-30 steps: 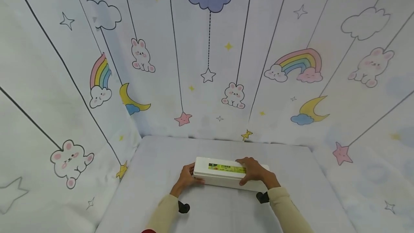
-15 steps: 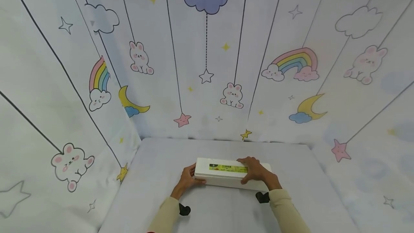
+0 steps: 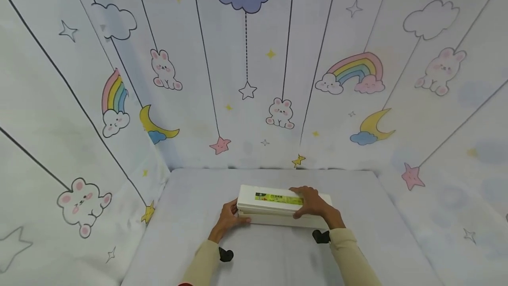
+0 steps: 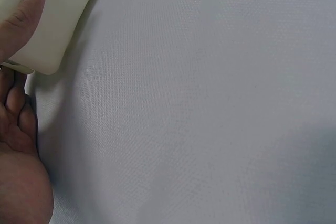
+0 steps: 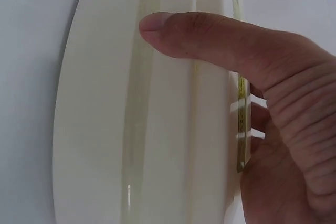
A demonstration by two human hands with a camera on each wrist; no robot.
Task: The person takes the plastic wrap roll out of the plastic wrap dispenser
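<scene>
A long white box [image 3: 278, 219] with a white lid [image 3: 248, 192] lies crosswise on the table. A green and yellow label [image 3: 274, 198] is stuck on the lid's top. Between lid and box a gap shows at the left end. My right hand [image 3: 315, 203] grips the lid across its width, right of the middle; in the right wrist view its thumb [image 5: 194, 35] presses the near side. At the box's left end my left hand [image 3: 228, 218] holds the corner, with its thumb [image 4: 23, 19] on the near wall in the left wrist view. The box's inside is hidden.
A white cloth covers the table [image 3: 198, 189]. Behind it and to both sides hang white curtains [image 3: 254, 144] printed with bears, clouds, stars and rainbows. Black pieces [image 3: 226, 255] are on both wrists.
The lid's left end has risen slightly, and a gap has appeared beneath it. Both hands keep their places on the box and lid. The head view has shifted a little.
</scene>
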